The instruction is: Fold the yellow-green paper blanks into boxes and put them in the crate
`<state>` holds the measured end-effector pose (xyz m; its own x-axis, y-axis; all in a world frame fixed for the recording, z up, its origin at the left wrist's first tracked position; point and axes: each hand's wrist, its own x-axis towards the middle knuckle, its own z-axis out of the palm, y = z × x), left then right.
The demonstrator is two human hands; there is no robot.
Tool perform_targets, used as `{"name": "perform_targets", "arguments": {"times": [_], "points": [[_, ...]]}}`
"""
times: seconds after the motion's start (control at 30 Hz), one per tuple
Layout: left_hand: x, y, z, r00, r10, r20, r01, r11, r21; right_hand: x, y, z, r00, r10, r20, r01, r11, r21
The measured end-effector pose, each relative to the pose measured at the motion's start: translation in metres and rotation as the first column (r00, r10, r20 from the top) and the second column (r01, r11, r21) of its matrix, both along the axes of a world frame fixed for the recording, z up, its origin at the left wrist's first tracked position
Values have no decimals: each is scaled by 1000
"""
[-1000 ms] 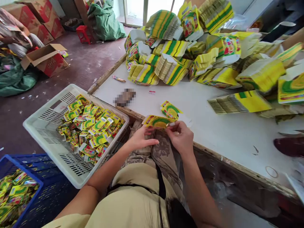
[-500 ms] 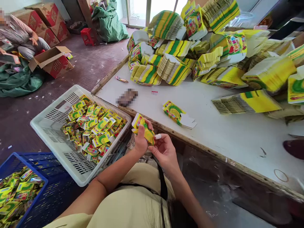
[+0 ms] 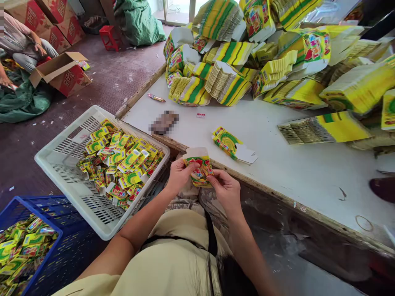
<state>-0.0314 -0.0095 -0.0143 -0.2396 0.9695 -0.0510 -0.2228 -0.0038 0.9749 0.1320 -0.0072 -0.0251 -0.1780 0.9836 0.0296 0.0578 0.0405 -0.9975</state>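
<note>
Between my hands, in front of my lap, is a small yellow-and-green printed carton (image 3: 200, 170) with a white flap standing up at its far end. My left hand (image 3: 180, 174) is closed on its left side, thumb across the printed face. The fingers of my right hand (image 3: 226, 190) pinch its lower right corner. Just beyond, on the white table (image 3: 277, 181), lies another yellow carton (image 3: 226, 140) with its white flaps out. A white plastic crate (image 3: 103, 234) full of filled-looking small cartons (image 3: 123, 160) stands to my left.
Bundles of flat cartons (image 3: 226, 82) are heaped across the table's back. A blue crate (image 3: 58, 230) of cartons stands at lower left. A blurred brown object (image 3: 165, 122) and a wrapped stick (image 3: 156, 98) lie near the table edge. A person (image 3: 21, 41) sits by an open cardboard box (image 3: 66, 76).
The carton has turned so its printed face and white flap face up toward me. My right hand has shifted to its lower right corner, and my left thumb now lies across it.
</note>
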Motion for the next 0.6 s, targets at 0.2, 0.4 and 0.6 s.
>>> {"name": "perform_targets", "arguments": {"times": [0.2,0.4,0.6], "points": [[-40,-6,34,943,-115,-311,168,974,151,22,4,15,893,-211,398,4,887,461],[-28,-16,49,519,-458,-721,471,858,-206,10,-15,21,906,-104,410,-207,736,644],[-7,-21,28,529,-362,-767,413,900,-140,0,-16,14,984,-173,-40,178,970,164]]}}
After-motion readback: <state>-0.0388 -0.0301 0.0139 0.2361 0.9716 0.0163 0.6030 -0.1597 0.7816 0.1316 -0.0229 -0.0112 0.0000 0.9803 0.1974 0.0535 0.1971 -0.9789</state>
